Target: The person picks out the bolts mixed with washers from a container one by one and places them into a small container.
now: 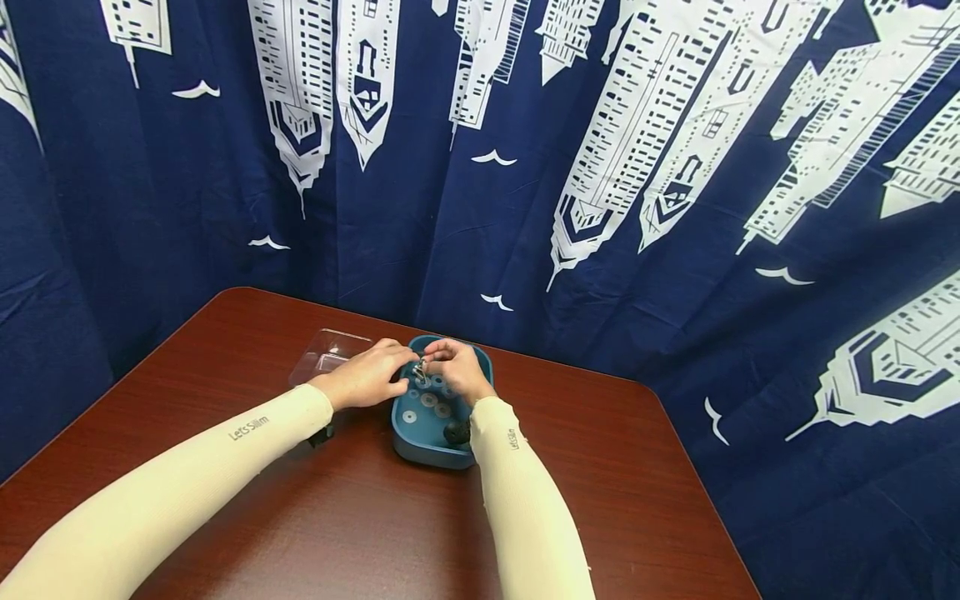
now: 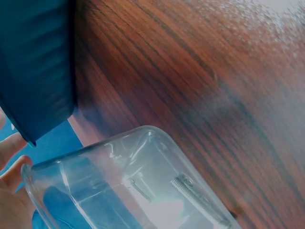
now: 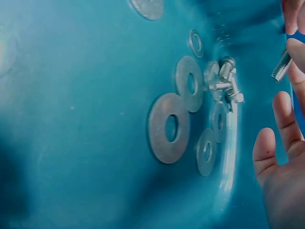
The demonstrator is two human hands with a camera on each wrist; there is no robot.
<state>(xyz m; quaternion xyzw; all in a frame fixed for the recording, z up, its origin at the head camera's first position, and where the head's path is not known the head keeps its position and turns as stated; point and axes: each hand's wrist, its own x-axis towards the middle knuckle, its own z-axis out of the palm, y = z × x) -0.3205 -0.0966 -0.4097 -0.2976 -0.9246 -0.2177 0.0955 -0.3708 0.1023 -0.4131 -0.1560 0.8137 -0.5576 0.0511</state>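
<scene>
My right hand (image 1: 461,371) is over the far part of a blue bin (image 1: 431,454). Its fingertips pinch a metal bolt (image 3: 281,67), whose threaded end sticks out in the right wrist view while the rest is hidden. Its other fingers (image 3: 282,114) are spread loosely. Just left of it, my left hand (image 1: 367,375) reaches across the bin's left rim, thumb apart from the fingers, fingertips close to the right hand's. Below the hands, flat washers (image 3: 157,138) of different sizes lie on the bin floor. A small heap of bolts (image 3: 228,83) sits among them near the wall.
Beside the bin on the left stands a clear plastic tray (image 2: 157,138) with a threaded bolt (image 2: 200,202) and a smaller screw (image 2: 139,190) in it. Both are on a brown wooden table (image 1: 360,517). A blue curtain with white buildings (image 1: 450,208) hangs behind.
</scene>
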